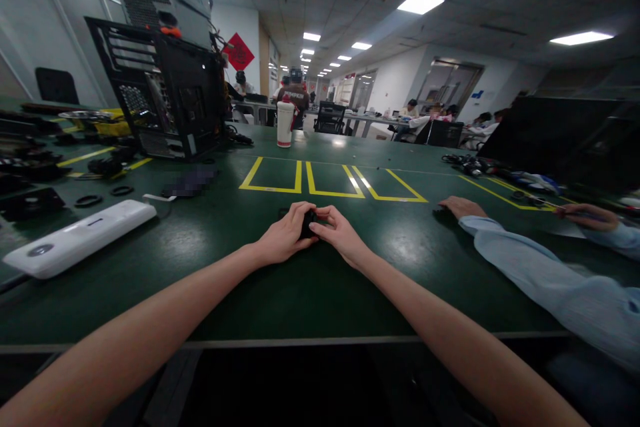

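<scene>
A small black object (307,225) is held between my two hands, low over the green tabletop (250,307); its kind is hard to make out. The fingers of my left hand (285,233) curl over its left side and top. From the other side, the thumb and fingertips of my right hand (340,233) pinch it. My fingers cover much of the object. Just beyond my hands, yellow tape (335,195) outlines several boxes on the table.
To the left lie a white power strip (85,237) and black rings (89,201). A black computer case (173,87) and a white tumbler (285,124) stand farther back. At right, a co-worker's blue sleeve (540,273) reaches over the table; dark monitor (565,140) behind.
</scene>
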A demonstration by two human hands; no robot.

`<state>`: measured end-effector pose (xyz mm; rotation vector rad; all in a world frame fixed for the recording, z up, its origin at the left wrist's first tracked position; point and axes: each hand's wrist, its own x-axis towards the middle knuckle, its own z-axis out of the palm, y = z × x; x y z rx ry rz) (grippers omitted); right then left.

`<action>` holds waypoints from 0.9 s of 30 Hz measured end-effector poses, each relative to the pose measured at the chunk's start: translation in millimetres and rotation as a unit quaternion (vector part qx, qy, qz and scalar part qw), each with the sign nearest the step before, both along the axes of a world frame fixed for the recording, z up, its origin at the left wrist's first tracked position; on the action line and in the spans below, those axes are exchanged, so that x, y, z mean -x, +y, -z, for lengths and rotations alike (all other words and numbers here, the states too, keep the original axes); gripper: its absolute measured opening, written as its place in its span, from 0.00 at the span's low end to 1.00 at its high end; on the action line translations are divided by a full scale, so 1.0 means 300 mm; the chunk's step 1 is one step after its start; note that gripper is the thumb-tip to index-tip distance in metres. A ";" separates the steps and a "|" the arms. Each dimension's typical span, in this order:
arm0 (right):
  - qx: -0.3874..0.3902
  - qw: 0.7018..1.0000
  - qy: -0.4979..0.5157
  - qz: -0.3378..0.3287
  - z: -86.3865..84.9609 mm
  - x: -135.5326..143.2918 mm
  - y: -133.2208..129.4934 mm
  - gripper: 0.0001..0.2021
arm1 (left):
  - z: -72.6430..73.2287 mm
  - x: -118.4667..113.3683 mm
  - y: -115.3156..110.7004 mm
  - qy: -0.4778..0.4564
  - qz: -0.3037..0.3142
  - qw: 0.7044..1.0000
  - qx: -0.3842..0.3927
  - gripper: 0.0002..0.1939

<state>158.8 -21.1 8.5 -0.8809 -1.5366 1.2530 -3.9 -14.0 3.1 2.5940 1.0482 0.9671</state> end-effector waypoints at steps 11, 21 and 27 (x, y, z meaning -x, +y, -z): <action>0.022 1.000 -0.006 -0.021 -0.002 -0.012 0.006 0.18 | 0.003 0.003 0.003 0.003 0.000 1.000 0.004 0.30; 0.024 1.000 0.003 0.005 -0.009 -0.008 0.007 0.13 | -0.001 -0.001 -0.003 0.001 -0.004 1.000 0.005 0.30; 0.021 1.000 0.002 -0.020 -0.010 -0.018 0.008 0.16 | -0.003 -0.001 -0.004 -0.003 0.000 1.000 0.010 0.30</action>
